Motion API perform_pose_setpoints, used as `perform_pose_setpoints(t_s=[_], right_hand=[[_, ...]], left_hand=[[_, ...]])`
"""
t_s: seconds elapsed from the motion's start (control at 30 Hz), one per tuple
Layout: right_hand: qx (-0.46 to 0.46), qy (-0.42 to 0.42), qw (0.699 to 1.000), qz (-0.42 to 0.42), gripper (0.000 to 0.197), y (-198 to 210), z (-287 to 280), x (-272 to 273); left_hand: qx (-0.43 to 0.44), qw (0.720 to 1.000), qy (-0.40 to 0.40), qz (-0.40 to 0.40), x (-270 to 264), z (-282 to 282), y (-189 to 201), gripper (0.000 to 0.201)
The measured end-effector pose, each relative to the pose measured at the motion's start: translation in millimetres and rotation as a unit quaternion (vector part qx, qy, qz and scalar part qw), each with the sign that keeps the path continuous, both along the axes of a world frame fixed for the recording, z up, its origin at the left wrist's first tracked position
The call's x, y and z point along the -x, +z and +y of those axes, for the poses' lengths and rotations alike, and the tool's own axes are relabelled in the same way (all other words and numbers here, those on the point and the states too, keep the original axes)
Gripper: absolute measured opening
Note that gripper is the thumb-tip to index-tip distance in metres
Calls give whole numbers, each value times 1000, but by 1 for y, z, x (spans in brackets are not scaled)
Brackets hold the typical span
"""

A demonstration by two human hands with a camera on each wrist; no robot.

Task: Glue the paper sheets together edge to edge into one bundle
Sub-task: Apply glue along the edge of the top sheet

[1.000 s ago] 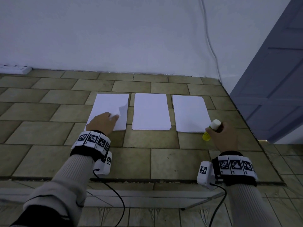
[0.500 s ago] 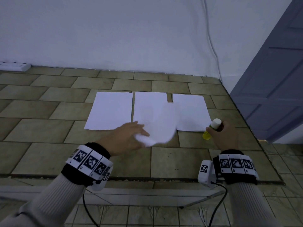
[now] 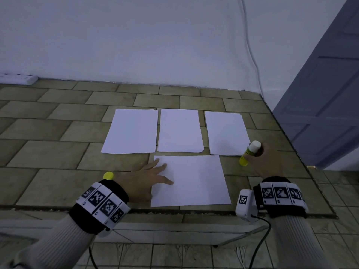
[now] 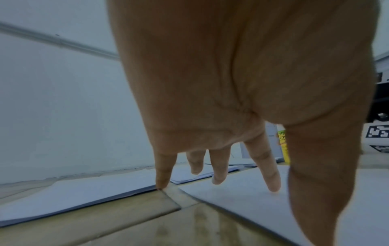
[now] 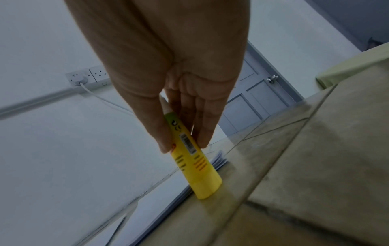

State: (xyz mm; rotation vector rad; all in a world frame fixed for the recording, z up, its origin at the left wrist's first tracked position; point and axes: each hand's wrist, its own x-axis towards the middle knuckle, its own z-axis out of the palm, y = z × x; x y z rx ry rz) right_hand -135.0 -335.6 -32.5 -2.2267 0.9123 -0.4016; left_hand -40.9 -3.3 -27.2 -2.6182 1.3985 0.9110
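Now single sheet (image 3: 192,181) lying long axis left-right, left hand (image 3: 143,181) flat on it, right hand (image 3: 266,160) gripping tilted glue stick (image 3: 249,153)

The head camera looks forward and down over the tiled table (image 3: 58,156). Each wrist camera sits low, close behind its palm, facing along the fingers. All 3 views show the glue stick (image 3: 249,153) (image 4: 283,146) (image 5: 195,159) and the paper stacks (image 3: 226,133).

Left hand (image 4: 242,99) with fingers (image 4: 271,181) extended, spread over a single sheet (image 4: 252,199) at 5 o'clock; paper stack (image 4: 84,196) at 8 o'clock; glue stick (image 4: 283,146) at 3 o'clock.
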Motion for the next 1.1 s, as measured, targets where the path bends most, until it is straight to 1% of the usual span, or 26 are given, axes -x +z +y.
perform_pose_setpoints(t_s=[0.07, 0.1, 0.17, 0.2, 0.23, 0.27, 0.3, 0.33, 0.4, 0.43, 0.47, 0.53, 0.6, 0.7, 0.8, 0.83, 0.97, 1.03, 1.1], right_hand=[[-9, 16, 1000, -10, 39, 2, 3, 1], [-14, 29, 999, -17, 38, 3, 5, 2], [-19, 60, 998, -31, 33, 6, 12, 3], [-26, 77, 996, -36, 33, 7, 16, 2], [-40, 93, 994, -42, 34, 8, 20, 1], [-58, 106, 992, -48, 37, 8, 25, 0], [-75, 118, 989, -52, 40, 9, 30, -1], [-86, 130, 986, -55, 40, 9, 35, -3], [-97, 156, 981, -62, 34, 10, 46, -5], [-98, 171, 978, -62, 30, 11, 52, -6], [-97, 189, 975, -59, 27, 11, 57, -7], [-98, 222, 969, -52, 25, 9, 66, -10], [-111, 241, 963, -47, 28, 4, 74, -14], [-168, 239, 955, -42, 33, -1, 87, -20], [-239, 223, 944, -43, 31, -4, 99, -27], [-242, 227, 942, -41, 31, -4, 102, -29], [-160, 266, 950, -24, 22, -1, 116, -40], [-146, 270, 951, -49, 24, 0, 126, -47], [-138, 262, 952, -80, 30, 2, 136, -55]], left_hand=[[32, 999, 16, 5, -1, 2, -1, 67], [61, 997, 38, 8, 0, 2, -1, 64], [116, 987, 113, 8, 3, 3, -3, 53], [128, 981, 146, -8, 6, 2, -4, 51], [127, 976, 173, -32, 9, 1, -6, 54], [116, 973, 193, -58, 14, 0, -8, 61], [97, 970, 207, -82, 18, -3, -10, 73], [80, 968, 216, -99, 22, -4, -13, 90], [63, 965, 219, -129, 25, -7, -23, 130], [57, 964, 216, -145, 25, -7, -29, 139], [52, 963, 213, -157, 24, -7, -36, 141], [56, 962, 207, -170, 21, -5, -45, 135], [74, 963, 196, -171, 19, -2, -49, 125], [120, 960, 185, -170, 18, 4, -54, 109], [156, 955, 191, -166, 17, 7, -62, 108], [164, 953, 193, -168, 17, 8, -65, 108], [178, 947, 199, -181, 17, 8, -72, 105], [177, 945, 201, -189, 17, 9, -74, 103], [172, 944, 200, -196, 16, 8, -75, 101]])
